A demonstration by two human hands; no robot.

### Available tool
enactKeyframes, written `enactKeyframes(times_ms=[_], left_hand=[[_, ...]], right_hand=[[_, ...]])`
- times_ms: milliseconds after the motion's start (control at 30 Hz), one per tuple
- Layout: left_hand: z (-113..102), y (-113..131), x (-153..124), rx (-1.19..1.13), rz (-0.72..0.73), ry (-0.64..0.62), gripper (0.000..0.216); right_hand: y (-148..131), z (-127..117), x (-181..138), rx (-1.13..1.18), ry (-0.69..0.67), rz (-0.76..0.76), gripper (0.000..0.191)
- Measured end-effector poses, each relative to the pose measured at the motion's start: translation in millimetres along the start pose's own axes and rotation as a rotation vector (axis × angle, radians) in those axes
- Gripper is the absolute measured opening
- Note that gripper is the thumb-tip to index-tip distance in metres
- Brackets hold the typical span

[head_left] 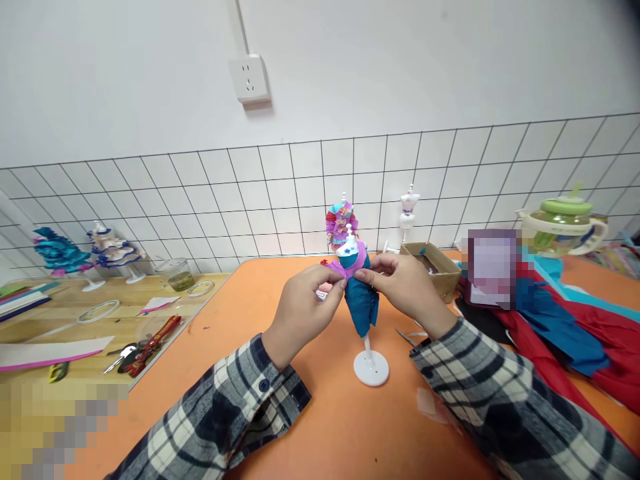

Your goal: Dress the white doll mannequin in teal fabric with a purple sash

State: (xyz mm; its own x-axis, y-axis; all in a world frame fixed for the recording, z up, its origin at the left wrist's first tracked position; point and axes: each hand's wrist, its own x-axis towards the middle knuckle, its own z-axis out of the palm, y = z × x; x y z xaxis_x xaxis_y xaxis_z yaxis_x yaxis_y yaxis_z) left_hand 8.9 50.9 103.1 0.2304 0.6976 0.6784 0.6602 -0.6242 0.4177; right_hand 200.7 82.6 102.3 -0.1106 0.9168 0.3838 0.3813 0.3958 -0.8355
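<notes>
In front of me a miniature dress form on a round white base (371, 370) wears a teal dress (361, 308) with a purple strip (356, 261) wrapped over its bodice. My left hand (303, 307) pinches the purple strip at the form's left side, thumb against forefinger. A small red piece (324, 263) shows just above those fingers. On the opposite side my right hand (407, 283) is closed, its thumb pressed onto the teal dress near the strip and its fingers partly hidden behind. The form stands upright between both hands.
Behind stand a form in a colourful outfit (342, 223) and a bare white form (409, 210). A cardboard box (435, 267), a blurred device (493, 267), red fabric (615, 353) and a teapot (563, 227) lie rightward. Keys (123, 357) and dressed forms (60, 252) are leftward.
</notes>
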Motion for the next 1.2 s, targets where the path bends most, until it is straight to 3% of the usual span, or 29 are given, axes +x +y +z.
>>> enactKeyframes(times_ms=[233,333,500,600,833,1200], left_hand=[[0,-1,-1,0.014,0.003,-0.006,0.014],[-4,-1,2,0.024,0.015,-0.026,0.014],[-19,-5,10,-0.057,0.11,-0.232,0.02],[-24,-8,14,-0.143,0.055,-0.306,0.017],[-12,-11,14,-0.226,-0.202,-0.187,0.014],[-11,-13,11,-0.066,-0.14,-0.103,0.013]], right_hand=[[-5,10,-7,-0.136,0.132,-0.067,0.032],[-5,15,-9,-0.094,0.149,-0.052,0.033],[-2,16,-6,0.025,0.084,-0.046,0.03],[-4,16,-6,0.047,0.05,-0.042,0.028],[-11,20,-15,-0.213,0.038,-0.166,0.025],[-22,16,-21,-0.259,-0.047,-0.187,0.019]])
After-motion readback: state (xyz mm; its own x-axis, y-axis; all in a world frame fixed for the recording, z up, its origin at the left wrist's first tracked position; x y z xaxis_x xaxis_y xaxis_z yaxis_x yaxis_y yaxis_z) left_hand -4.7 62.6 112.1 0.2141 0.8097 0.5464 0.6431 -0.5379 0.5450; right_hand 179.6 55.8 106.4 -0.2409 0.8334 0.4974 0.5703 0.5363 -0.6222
